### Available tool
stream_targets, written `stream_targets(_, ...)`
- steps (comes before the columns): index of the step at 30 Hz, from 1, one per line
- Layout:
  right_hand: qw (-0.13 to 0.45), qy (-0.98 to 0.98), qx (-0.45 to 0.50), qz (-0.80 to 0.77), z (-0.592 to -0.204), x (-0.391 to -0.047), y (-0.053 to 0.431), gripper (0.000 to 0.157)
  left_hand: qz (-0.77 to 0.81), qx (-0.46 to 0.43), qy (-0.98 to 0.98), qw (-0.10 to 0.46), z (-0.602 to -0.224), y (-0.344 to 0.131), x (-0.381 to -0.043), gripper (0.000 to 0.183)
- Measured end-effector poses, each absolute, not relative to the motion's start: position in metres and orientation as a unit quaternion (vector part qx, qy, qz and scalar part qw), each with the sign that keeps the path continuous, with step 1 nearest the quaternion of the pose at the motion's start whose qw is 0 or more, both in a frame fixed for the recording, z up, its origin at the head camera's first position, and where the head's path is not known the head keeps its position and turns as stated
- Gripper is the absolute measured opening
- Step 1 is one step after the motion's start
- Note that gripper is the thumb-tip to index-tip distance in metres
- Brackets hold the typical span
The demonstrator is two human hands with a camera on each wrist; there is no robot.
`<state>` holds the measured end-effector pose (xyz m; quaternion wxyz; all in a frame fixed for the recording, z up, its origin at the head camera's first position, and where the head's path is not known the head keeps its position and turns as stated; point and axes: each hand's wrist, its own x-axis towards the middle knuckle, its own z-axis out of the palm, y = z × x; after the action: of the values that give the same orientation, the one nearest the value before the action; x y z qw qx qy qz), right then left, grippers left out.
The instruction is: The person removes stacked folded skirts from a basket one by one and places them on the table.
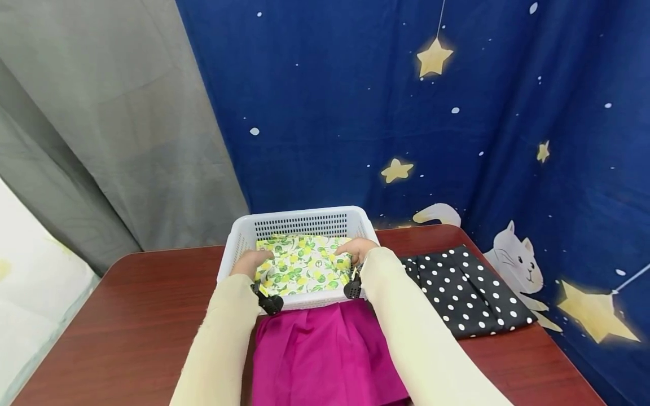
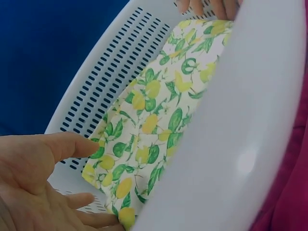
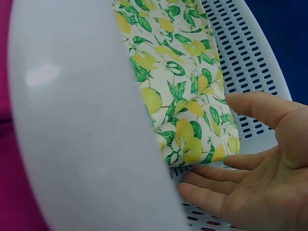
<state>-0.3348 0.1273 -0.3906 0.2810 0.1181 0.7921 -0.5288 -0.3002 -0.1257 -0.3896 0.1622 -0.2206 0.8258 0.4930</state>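
Hands (image 1: pixel 252 263) (image 1: pixel 358 248) spread at lemon-print cloth (image 1: pixel 302 264) in basket (image 1: pixel 304 213); magenta cloth (image 1: pixel 315 358) nearer, dotted cloth (image 1: pixel 469 296) right.

I see bright, even light around the basket (image 1: pixel 304 225); in both wrist views glare (image 2: pixel 247 162) spots its blurred near rim (image 2: pixel 231 125).

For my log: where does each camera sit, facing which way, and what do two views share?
Head: on the head, facing forward and down over the white basket; left hand, right hand and sleeves show.
Left wrist: on that wrist, facing into the basket; left hand shows, plus right-hand fingers at top.
Right wrist: on that wrist, facing into the basket; only right hand shows.
Shared by both wrist views: lemon-print cloth.
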Motion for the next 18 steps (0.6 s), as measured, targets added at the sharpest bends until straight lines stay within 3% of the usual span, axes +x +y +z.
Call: stream_targets(18,0.293,0.771,0.141,-0.547,-0.405,-0.338,0.123,0.043,0.502,-0.218,0.821,0.163,-0.390,-0.122,-0.292,0.056)
